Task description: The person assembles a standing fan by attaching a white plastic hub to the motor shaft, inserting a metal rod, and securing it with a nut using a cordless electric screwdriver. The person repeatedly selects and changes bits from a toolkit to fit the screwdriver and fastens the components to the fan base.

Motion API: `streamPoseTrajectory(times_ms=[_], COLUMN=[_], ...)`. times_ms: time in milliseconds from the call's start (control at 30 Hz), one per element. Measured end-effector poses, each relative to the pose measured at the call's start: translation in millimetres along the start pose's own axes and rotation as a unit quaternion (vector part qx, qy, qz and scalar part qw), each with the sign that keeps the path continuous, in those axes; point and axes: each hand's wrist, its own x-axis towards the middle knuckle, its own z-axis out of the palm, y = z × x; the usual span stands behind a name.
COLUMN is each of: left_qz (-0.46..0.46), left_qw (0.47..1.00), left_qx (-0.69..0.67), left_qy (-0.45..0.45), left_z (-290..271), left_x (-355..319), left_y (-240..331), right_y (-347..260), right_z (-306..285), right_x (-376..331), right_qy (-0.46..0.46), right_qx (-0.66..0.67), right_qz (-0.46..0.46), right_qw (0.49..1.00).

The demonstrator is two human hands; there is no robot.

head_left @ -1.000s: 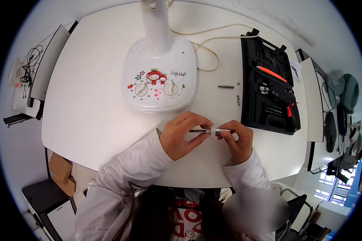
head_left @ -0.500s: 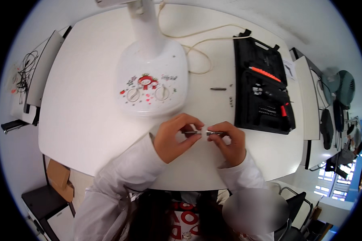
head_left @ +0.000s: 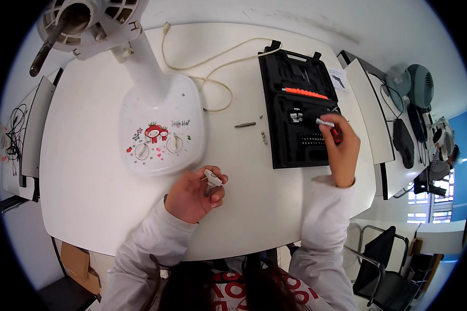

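Observation:
My left hand is palm up near the front of the table, its fingers curled round a small white plastic piece with a metal pin. Away to the right, my right hand pinches a short silver metal cylinder between thumb and fingertips. It hovers over an open black tool case, whose tray holds rows of small bits and an orange flexible shaft. Left of the case lie a dark screwdriver bit and several tiny metal parts.
A white electric fan stands at the left, its base bearing two knobs and its housing showing a bare shaft. A cream cord runs across the back. Chairs and a green fan are at the right.
My right hand has moved from beside the left one to above the tool case with the metal cylinder. My left hand has turned palm up. The view has shifted, showing the fan's housing.

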Motion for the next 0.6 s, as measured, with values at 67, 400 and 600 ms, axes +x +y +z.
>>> streamPoseTrajectory(times_ms=[67, 400, 600], left_qz=[-0.011, -0.032, -0.029], left_qw=[1.000, 0.997, 0.998], left_qx=[0.007, 0.064, 0.043], left_qy=[0.010, 0.033, 0.031], left_z=[6, -9, -12], left_x=[1, 4, 5], left_y=[2, 0, 0], right_y=[13, 33, 32], right_z=[-4, 23, 22], right_x=[17, 18, 16], right_qy=[-0.075, -0.111, -0.105], right_qx=[-0.118, -0.201, -0.165], right_qz=[-0.033, -0.083, -0.107], right_qw=[0.990, 0.970, 0.975])
